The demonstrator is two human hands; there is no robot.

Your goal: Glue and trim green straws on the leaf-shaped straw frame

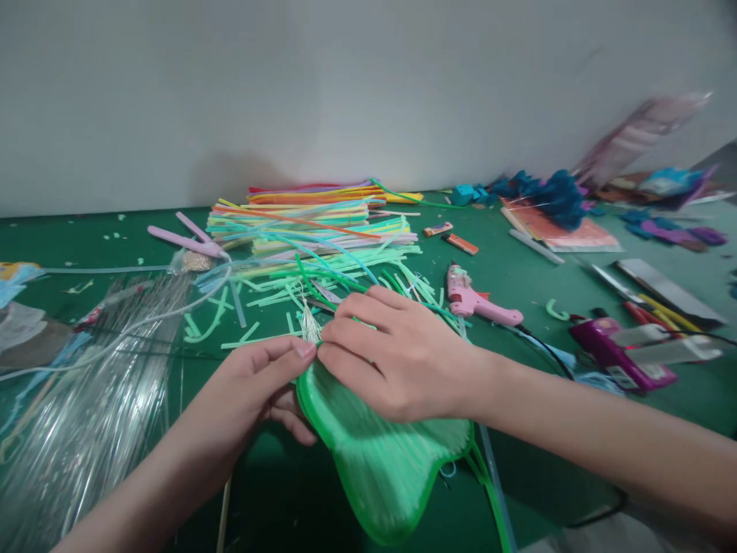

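Below my hands hangs a fuzzy craft piece (387, 476) with wavy lobes, pale green inside and bordered by a brighter green pipe cleaner. My left hand (262, 376) pinches its upper left edge between thumb and fingers. Right beside that thumb, a small whitish tassel of fine strands (309, 324) sticks up. My right hand (400, 353) lies across the top of the piece with its fingers curled over the upper edge, fingertips close to the left thumb. What sits under the right fingers is hidden. Green stems (489, 491) trail from the piece's right side.
Bundles of coloured pipe cleaners (314, 223) lie behind, with cut green bits around them. Pink-handled scissors (190, 240) are at left, above clear plastic strips (109, 399). On the right are a pink glue gun (475, 298), a purple power strip (619, 357) and a knife (613, 283).
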